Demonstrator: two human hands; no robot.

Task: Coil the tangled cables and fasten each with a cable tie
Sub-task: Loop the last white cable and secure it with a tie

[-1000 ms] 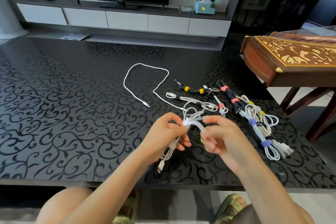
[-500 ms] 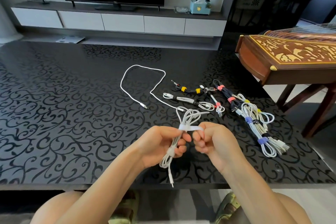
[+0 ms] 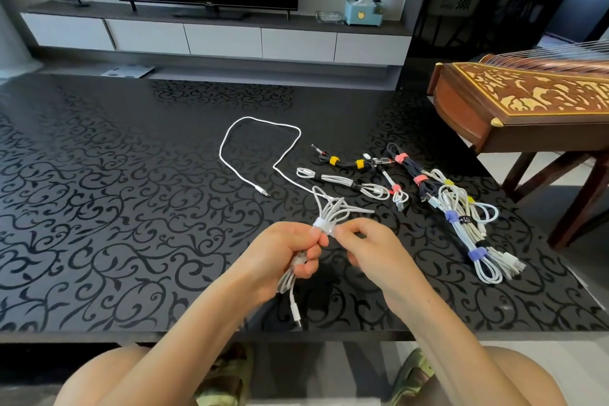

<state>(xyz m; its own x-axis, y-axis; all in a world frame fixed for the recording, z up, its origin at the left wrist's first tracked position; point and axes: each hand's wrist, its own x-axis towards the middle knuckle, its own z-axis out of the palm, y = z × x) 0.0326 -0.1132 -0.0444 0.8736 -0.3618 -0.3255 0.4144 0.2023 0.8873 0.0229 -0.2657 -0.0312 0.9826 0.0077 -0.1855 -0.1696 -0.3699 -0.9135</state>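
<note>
Now, gripping a coiled white cable (image 3: 330,209) at centre frame, over the near part of the black patterned table (image 3: 99,175), with left hand (image 3: 286,254) curled round the bundle's middle and plug end dangling below. Pinching the white cable tie (image 3: 322,225) wrapped round the coil with right hand (image 3: 369,247) fingertips. Just beyond, lying loose, one long white cable (image 3: 299,135). Right of centre, lying together, tied bundles (image 3: 461,217) in yellow, pink and purple ties. Upper right, a guzheng (image 3: 527,92).
</note>
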